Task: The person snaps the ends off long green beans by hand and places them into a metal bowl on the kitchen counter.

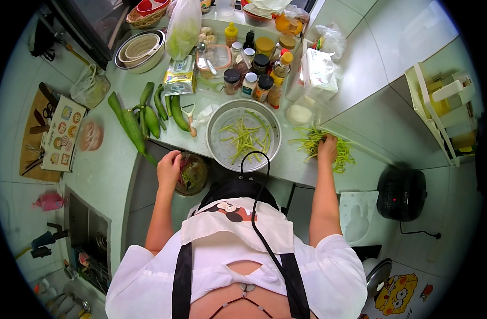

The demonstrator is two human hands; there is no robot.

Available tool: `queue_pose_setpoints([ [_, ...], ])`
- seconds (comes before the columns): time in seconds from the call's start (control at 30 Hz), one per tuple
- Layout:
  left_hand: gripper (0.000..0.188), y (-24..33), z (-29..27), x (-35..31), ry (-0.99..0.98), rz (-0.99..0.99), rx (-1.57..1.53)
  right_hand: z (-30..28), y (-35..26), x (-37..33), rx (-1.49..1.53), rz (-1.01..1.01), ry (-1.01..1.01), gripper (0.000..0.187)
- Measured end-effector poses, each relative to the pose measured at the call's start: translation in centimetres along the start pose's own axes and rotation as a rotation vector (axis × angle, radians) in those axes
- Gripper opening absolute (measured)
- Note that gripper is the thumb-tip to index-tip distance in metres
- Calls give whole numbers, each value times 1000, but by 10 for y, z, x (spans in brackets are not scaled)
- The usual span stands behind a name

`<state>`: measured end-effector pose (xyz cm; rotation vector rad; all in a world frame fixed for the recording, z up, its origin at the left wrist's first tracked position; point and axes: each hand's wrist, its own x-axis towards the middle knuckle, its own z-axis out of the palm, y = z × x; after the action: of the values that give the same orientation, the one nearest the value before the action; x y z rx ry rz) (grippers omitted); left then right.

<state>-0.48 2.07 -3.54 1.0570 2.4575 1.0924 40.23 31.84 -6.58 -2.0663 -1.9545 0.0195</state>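
Observation:
At the counter's right, my right hand (327,149) reaches into a loose pile of thin green beans (343,158), its fingers closed on some of them. My left hand (170,166) is over the counter's front edge, beside a see-through bin (192,175) with green and dark red scraps inside. Its fingers are pressed together; whatever is between them is too small to make out. Between my hands stands a round metal pan (213,144) with cut green bean pieces (242,139) in it.
Left of the pan lie long green gourds (132,127), green peppers (152,121) and a peeler (191,123). Seasoning jars (248,85) crowd behind it, near a tissue pack (319,72). Far left is a sink (86,228); at right stands a black cooker (401,194). A black cable (259,223) hangs before me.

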Motion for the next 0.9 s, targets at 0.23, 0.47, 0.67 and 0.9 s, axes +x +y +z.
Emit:
queue_pose_setpoints([
  [0.23, 16, 31, 7, -3, -113, 89, -98, -6, 15, 0, -12, -8, -66, 29],
  [0.47, 18, 53, 14, 1, -184, 84, -183, -22, 10, -3, 118, -159, 22, 27],
  [0.67, 16, 76, 15, 4, -204, 172, -212, -62, -32, -7, 286, -250, 148, 25],
  [0.9, 15, 140, 16, 5, -239, 407, -296, -112, -126, -64, 501, -653, 6, 36],
])
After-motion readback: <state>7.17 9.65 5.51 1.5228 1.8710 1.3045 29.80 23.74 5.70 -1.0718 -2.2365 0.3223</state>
